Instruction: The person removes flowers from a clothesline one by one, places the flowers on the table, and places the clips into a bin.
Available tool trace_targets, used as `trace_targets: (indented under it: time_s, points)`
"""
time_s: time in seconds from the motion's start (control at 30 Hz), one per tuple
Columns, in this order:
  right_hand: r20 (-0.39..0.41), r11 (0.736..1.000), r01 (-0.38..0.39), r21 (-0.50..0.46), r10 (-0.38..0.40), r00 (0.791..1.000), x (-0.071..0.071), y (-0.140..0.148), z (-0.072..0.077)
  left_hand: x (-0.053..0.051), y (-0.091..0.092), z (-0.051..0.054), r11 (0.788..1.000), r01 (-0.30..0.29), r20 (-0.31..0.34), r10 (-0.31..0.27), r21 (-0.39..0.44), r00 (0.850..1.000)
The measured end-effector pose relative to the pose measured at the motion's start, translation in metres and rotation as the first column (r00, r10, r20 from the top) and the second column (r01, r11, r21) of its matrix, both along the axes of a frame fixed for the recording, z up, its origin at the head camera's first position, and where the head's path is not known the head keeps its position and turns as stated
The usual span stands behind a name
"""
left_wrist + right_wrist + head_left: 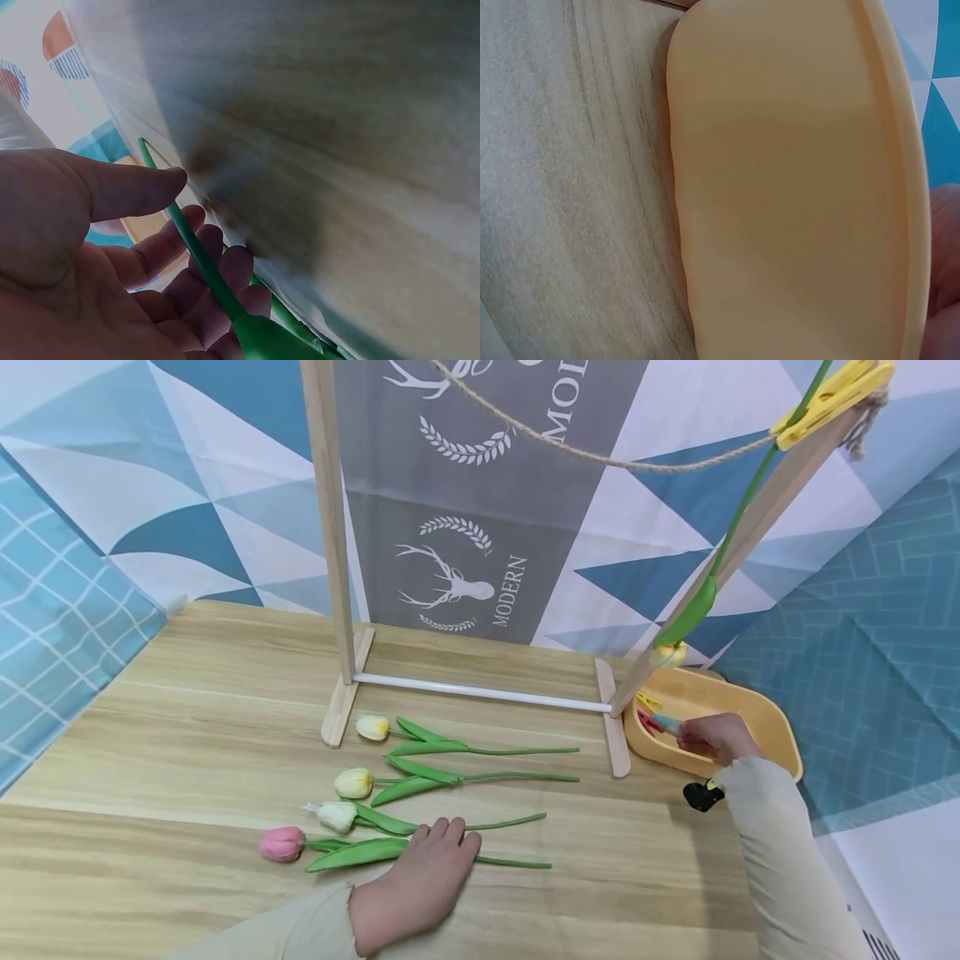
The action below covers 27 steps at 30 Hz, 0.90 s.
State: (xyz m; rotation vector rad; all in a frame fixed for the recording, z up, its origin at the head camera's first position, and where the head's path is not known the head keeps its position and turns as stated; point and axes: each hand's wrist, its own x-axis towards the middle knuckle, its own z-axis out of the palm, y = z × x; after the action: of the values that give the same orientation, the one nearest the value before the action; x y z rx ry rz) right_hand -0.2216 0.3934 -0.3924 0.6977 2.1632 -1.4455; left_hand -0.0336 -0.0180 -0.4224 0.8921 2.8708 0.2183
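Observation:
My left hand (431, 877) lies over the stem of the pink tulip (282, 844) at the front of the table. In the left wrist view, its thumb and curled fingers surround a green stem (202, 259). A white tulip (337, 816) and two yellow tulips (353, 782) lie in a row behind it. My right hand (720, 737) reaches into the orange basin (776, 727), fingertips on a blue clothespin (665, 723); its grip is partly hidden. Beside it are a red clothespin (649, 722) and a yellow one (648, 701). The right wrist view shows mostly the basin's outer wall (795, 187).
A wooden frame (330, 518) with a white crossbar (480, 687) stands at the back. A sagging rope (600, 458) spans its top. A yellow clothespin (832, 402) clips another tulip (670, 654) upside down at the right post. A patterned cloth (247, 527) hangs behind.

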Motion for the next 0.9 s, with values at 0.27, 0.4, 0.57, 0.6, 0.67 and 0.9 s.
trace_targets:
  time_s: [0.27, 0.4, 0.57, 0.6, 0.67, 0.9]
  points:
    - [-0.016, 0.998, -0.033, 0.057, 0.034, 0.999, 0.003, 0.002, 0.002, -0.002, -0.004, 0.003, 0.998, -0.008, 0.030, 0.006, 0.066, 1.000]
    - [-0.044, 0.988, -0.078, 0.131, 0.084, 0.995, 0.006, 0.000, 0.006, -0.004, -0.006, 0.007, 0.995, -0.018, 0.063, 0.011, 0.103, 0.998]
    - [-0.115, 0.979, -0.093, 0.179, 0.115, 0.987, 0.014, -0.007, 0.013, -0.008, -0.009, 0.010, 0.988, -0.038, 0.063, 0.028, 0.149, 0.998]
    - [-0.130, 0.977, -0.099, 0.187, 0.124, 0.984, 0.016, -0.009, 0.016, -0.009, -0.009, 0.012, 0.985, -0.041, 0.063, 0.031, 0.166, 0.998]
    - [-0.150, 0.972, -0.111, 0.207, 0.144, 0.978, 0.020, -0.013, 0.020, -0.011, -0.010, 0.014, 0.978, -0.048, 0.059, 0.037, 0.204, 0.998]
    - [-0.206, 0.964, -0.122, 0.238, 0.173, 0.963, 0.040, -0.028, 0.035, -0.027, -0.014, 0.025, 0.933, -0.068, 0.005, 0.071, 0.354, 0.997]
